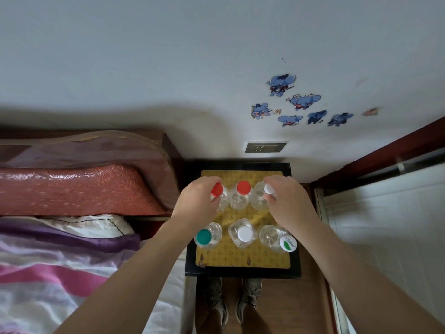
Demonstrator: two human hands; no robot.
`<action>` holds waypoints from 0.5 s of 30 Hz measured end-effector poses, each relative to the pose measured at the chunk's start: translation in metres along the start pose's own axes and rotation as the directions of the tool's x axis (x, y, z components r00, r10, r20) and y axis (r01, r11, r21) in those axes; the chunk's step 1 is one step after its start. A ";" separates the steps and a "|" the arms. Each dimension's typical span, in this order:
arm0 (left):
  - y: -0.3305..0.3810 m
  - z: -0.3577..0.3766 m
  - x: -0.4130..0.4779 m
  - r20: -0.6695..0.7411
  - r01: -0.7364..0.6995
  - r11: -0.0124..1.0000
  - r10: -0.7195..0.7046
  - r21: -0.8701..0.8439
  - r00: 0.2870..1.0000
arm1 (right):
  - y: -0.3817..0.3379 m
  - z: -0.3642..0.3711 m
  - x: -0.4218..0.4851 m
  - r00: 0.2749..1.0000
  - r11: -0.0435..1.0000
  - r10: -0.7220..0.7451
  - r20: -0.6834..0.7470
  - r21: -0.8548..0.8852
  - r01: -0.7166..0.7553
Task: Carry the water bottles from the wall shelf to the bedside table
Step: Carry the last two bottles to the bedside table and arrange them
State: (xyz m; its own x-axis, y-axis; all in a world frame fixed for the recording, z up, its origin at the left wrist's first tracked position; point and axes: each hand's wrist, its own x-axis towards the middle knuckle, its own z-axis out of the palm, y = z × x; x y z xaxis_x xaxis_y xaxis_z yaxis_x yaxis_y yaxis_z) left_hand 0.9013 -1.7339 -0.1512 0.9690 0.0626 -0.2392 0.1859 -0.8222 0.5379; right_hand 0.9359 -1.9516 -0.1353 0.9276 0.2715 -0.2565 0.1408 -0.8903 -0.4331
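Six clear water bottles stand upright on the yellow patterned mat (240, 257) that covers the black counter (243, 273), in two rows of three.

Back row: red-capped bottle at left (217, 189), second red-capped bottle in the middle (243, 188), white-capped bottle at right (268, 189). Front row: green-capped bottle (203, 236), white-capped bottle in the centre (244, 233), bottle with a leaf-logo cap (287, 243) near the right edge of the mat.

Your left hand (196, 203) grips the back-left bottle, fingers curled round its neck just under the red cap. Your right hand (287, 201) grips the back-right bottle, fingers pinched narrow about the white cap.

Counter sits against the wall, under a wall socket (265, 147). Bed (60, 249) with a red pillow (72, 189) lies just left of it. Elephant stickers (304, 101) are on the wall above. Your shoes (233, 300) show below the counter's near edge.
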 end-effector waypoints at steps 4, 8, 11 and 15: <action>0.001 0.000 -0.002 -0.008 -0.005 1.000 0.005 0.008 1.000 | -0.002 0.000 -0.001 1.000 1.000 0.019 -0.007 0.012 -0.019; 0.002 -0.001 -0.003 -0.007 -0.006 1.000 0.006 0.005 1.000 | -0.003 0.001 -0.001 1.000 1.000 0.026 -0.010 0.017 -0.026; 0.004 -0.004 -0.006 -0.013 -0.018 1.000 0.018 0.007 1.000 | -0.004 -0.001 -0.003 1.000 0.999 0.028 -0.005 0.018 -0.028; 0.002 -0.011 -0.019 -0.039 -0.023 1.000 0.023 -0.001 0.999 | -0.007 -0.006 -0.012 0.999 1.000 -0.013 -0.041 -0.011 0.013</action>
State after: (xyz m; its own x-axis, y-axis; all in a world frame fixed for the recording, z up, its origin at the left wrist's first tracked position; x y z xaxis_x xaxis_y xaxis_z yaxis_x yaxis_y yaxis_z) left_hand 0.8851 -1.7302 -0.1364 0.9785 0.0663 -0.1951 0.1642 -0.8227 0.5442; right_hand 0.9254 -1.9503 -0.1241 0.9390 0.2682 -0.2152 0.1566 -0.8907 -0.4267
